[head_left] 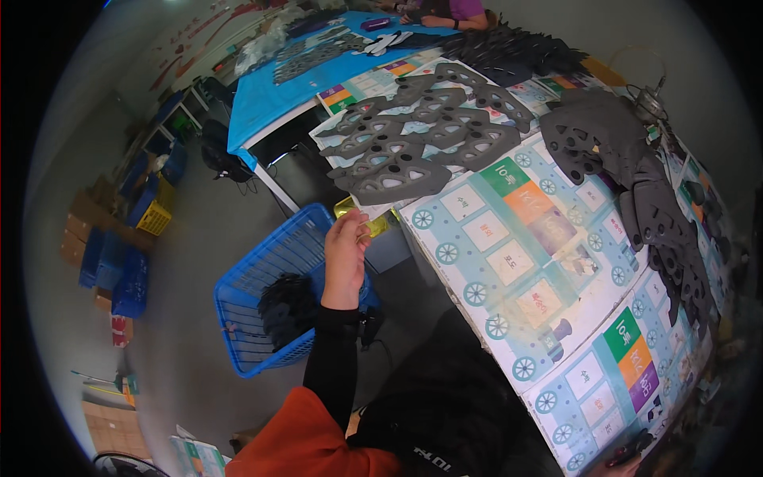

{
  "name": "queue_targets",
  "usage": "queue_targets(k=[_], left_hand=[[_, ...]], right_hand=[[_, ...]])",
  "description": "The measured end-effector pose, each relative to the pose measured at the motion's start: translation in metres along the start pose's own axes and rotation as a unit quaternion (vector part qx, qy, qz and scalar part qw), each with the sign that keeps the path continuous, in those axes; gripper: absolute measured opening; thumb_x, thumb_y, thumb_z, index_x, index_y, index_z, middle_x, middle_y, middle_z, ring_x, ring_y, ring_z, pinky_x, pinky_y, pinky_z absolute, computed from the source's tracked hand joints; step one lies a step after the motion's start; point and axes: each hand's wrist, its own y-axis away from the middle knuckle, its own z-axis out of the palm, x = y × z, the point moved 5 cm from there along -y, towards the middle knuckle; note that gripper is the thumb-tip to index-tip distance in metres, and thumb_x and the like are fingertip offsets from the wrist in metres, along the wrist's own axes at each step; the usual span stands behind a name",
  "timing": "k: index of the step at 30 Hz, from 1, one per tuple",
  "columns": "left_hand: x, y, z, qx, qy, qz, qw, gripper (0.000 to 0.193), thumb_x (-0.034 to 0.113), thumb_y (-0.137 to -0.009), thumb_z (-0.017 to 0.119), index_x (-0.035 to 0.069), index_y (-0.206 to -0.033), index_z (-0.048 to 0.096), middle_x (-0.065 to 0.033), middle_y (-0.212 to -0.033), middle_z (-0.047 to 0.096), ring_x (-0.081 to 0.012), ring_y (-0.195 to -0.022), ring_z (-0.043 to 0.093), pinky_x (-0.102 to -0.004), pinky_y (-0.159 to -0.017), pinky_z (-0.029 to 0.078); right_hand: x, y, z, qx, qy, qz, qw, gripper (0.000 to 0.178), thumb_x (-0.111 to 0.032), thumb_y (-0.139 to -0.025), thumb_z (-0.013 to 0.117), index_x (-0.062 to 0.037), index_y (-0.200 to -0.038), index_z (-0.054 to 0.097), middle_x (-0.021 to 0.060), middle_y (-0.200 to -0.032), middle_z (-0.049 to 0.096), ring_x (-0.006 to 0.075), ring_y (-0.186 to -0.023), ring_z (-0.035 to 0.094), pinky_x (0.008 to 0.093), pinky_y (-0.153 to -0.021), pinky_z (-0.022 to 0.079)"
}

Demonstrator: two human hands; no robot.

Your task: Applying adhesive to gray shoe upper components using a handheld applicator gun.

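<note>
My left hand (346, 256) is raised beside the left edge of the table, its fingers curled in a loose pinch. Whether anything small sits between the fingertips I cannot make out. Just beyond it, several flat dark grey pieces with cut-out holes (401, 176) lie in overlapping rows on a white sheet. At the lower right rim is a dim shape that may be my right hand (628, 451); its fingers are too dark to read. A heap of similar dark grey pieces (592, 131) lies on the table's right side.
A blue plastic basket (230, 334) holding dark pieces stands on the floor to the left. Printed boards (509, 230) cover the tabletop. Farther off, a person in purple (465, 12) sits at a blue-covered table (246, 111). Boxes and bins (103, 246) line the left wall.
</note>
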Motion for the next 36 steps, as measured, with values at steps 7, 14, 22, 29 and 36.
queue_targets(k=[7,14,22,29,36], left_hand=[[0.016,-0.027,0.005,-0.072,0.078,-0.046,0.993,0.033,0.013,-0.106,0.054,-0.011,-0.129,0.059,-0.0261,-0.125,0.07,-0.0319,-0.111,0.072,-0.0356,-0.094,0.06],[0.02,-0.038,0.011,-0.107,0.077,-0.039,0.991,0.031,0.008,-0.105,0.054,-0.016,-0.125,0.056,-0.0302,-0.126,0.067,-0.0412,-0.117,0.07,-0.0431,-0.105,0.059],[0.019,-0.051,0.008,-0.111,0.063,-0.047,0.991,0.012,-0.003,-0.099,0.055,-0.011,-0.107,0.058,-0.0245,-0.118,0.068,-0.041,-0.114,0.071,-0.0437,-0.102,0.062],[0.019,-0.056,0.011,-0.135,0.059,-0.061,0.987,0.013,-0.004,-0.1,0.051,-0.011,-0.108,0.059,-0.0226,-0.118,0.068,-0.0373,-0.112,0.072,-0.0434,-0.103,0.062],[0.016,-0.061,0.009,-0.122,0.053,-0.069,0.989,0.017,-0.006,-0.101,0.049,-0.011,-0.115,0.058,-0.0233,-0.121,0.068,-0.0377,-0.113,0.072,-0.0436,-0.103,0.062]], right_hand=[[0.001,0.001,0.001,-0.006,0.003,0.019,1.0,0.038,-0.028,-0.097,0.066,0.0037,-0.117,0.061,0.0249,-0.099,0.067,0.0449,-0.091,0.066,0.0534,-0.078,0.053],[0.001,0.0,0.002,-0.003,0.014,0.005,1.0,0.034,-0.027,-0.097,0.064,0.0028,-0.114,0.062,0.0244,-0.097,0.066,0.0449,-0.09,0.064,0.0523,-0.079,0.052],[0.001,0.0,0.001,-0.005,0.004,0.009,1.0,0.031,-0.024,-0.096,0.064,0.0025,-0.111,0.063,0.0241,-0.095,0.066,0.0446,-0.09,0.064,0.052,-0.079,0.052],[0.002,0.001,0.003,-0.016,0.009,0.012,1.0,0.031,-0.024,-0.094,0.065,0.0021,-0.112,0.062,0.024,-0.099,0.065,0.0442,-0.093,0.064,0.0517,-0.081,0.052],[0.004,0.003,0.005,-0.001,0.017,-0.008,1.0,0.033,-0.024,-0.093,0.066,0.0026,-0.113,0.061,0.0236,-0.101,0.065,0.0437,-0.094,0.064,0.0512,-0.081,0.053]])
